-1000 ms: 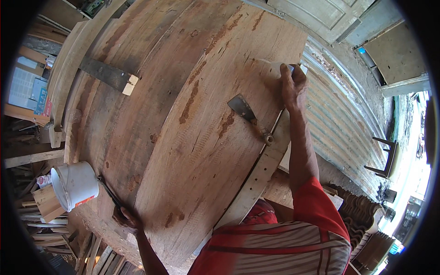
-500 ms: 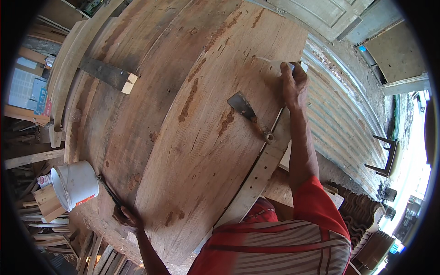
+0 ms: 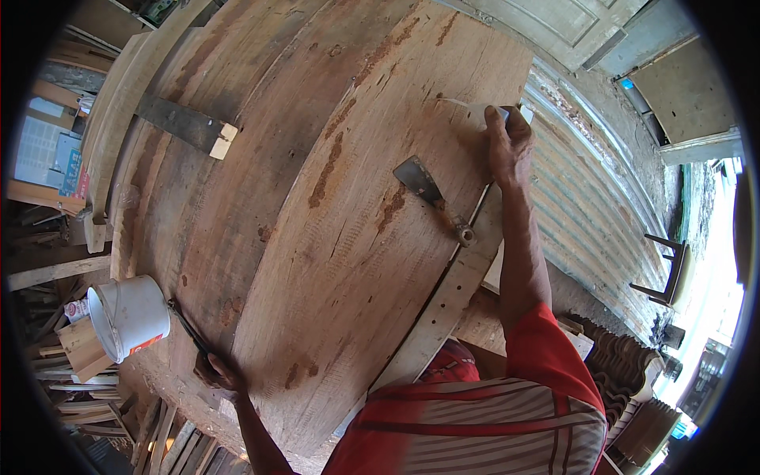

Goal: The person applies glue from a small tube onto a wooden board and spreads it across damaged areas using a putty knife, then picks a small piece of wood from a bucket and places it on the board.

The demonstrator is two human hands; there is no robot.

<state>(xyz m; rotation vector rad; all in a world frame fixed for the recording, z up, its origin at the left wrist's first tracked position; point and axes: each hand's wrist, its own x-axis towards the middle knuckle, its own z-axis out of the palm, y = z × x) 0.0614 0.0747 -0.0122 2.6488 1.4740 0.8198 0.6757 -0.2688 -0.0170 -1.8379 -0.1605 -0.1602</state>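
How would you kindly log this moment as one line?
Left hand: holding dark tool | Right hand: gripping whitish item over board | Scraper: lying on board, unheld | White bucket: near dark tool's tip

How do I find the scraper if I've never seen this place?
Find the big pale-brown wooden board across the middle. On it, below and left of the person's right hand, lies the scraper. Unlike the dark tool in the left hand, it lies loose and has a wide, flat grey blade.
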